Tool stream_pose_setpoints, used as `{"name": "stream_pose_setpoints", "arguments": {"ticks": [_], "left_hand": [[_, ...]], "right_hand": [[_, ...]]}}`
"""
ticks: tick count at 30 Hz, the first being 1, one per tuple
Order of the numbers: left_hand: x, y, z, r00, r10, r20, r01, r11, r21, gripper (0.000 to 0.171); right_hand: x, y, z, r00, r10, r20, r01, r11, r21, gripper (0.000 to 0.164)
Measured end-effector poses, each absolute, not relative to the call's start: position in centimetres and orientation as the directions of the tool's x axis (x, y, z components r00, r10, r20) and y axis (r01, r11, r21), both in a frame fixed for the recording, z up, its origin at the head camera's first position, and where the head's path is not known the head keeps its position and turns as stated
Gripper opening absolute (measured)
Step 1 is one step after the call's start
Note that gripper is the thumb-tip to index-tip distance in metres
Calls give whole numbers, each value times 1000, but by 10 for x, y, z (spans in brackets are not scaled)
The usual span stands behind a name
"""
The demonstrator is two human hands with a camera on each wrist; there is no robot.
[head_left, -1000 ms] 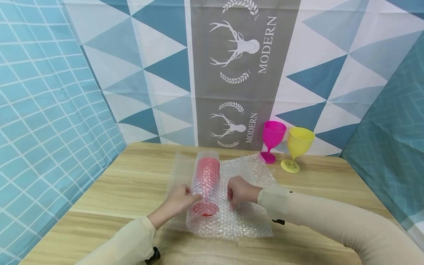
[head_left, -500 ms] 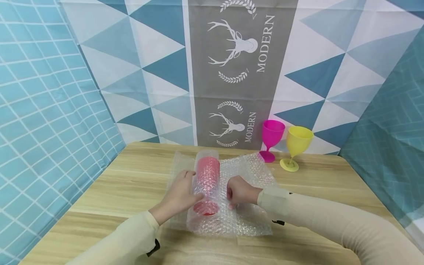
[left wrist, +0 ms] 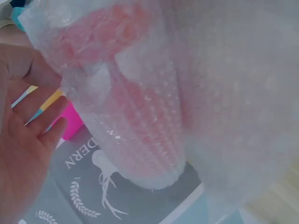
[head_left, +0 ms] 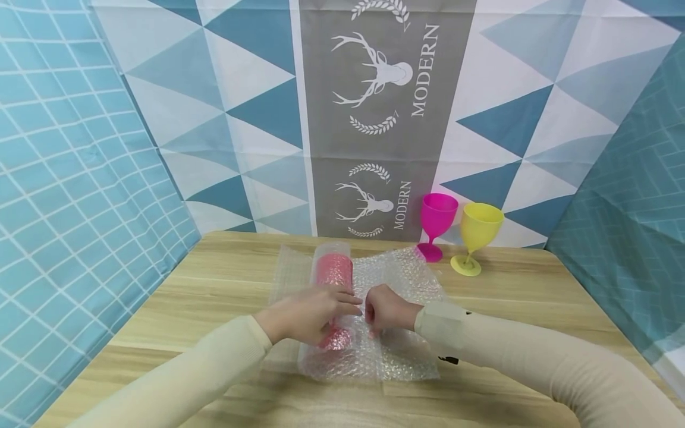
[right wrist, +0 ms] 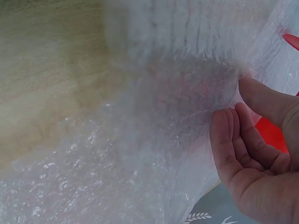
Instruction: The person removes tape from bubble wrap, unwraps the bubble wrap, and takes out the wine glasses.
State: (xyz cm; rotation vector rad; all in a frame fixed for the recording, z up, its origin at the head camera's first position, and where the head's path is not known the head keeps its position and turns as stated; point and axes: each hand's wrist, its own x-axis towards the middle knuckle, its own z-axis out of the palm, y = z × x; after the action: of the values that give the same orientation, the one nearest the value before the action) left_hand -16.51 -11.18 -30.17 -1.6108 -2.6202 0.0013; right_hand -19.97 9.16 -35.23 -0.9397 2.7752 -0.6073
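A red goblet (head_left: 334, 270) lies rolled in bubble wrap (head_left: 407, 364), which spreads flat to either side of it. Through the clear layers in the left wrist view, the red goblet (left wrist: 140, 121) shows a wide foot, a narrow stem and a bowl. Across the roll reaches my left hand (head_left: 313, 312), its fingers extended and apart, covering the middle of the goblet. Just right of the roll, my right hand (head_left: 389, 308) pinches the bubble wrap between thumb and curled fingers. In the right wrist view the thumb tip presses into the wrap (right wrist: 163, 126).
A pink goblet (head_left: 439, 217) and a yellow goblet (head_left: 480, 229) stand upright at the back right of the wooden table (head_left: 219, 291). The pink one's foot meets the wrap's far corner. A patterned cloth (head_left: 369, 142) hangs behind the table.
My left hand has let go of the roll's left side, spread its fingers and moved right across the top towards my right hand. The right hand keeps its pinch in place.
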Motion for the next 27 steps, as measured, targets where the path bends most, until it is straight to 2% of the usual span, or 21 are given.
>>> {"name": "stream_pose_setpoints", "arguments": {"ticks": [6,11,15,20,27], "left_hand": [[-169,-110,-301,-459,888,28,888,459,-26,46],[-171,-113,-299,-465,885,31,885,464,35,25],[-171,-117,-295,-471,879,72,882,471,18,18],[-169,-125,-291,-475,868,149,865,491,-103,22],[-165,-147,-291,-557,816,155,812,574,-105,26]], "right_hand": [[-199,93,-354,-796,-605,5,-553,724,-411,21],[-198,93,-355,-809,-588,-11,-527,733,-431,19],[-197,92,-355,-815,-580,-10,-518,735,-438,19],[-197,93,-356,-814,-581,10,-527,730,-435,20],[-198,93,-356,-814,-581,9,-527,732,-433,19]]}}
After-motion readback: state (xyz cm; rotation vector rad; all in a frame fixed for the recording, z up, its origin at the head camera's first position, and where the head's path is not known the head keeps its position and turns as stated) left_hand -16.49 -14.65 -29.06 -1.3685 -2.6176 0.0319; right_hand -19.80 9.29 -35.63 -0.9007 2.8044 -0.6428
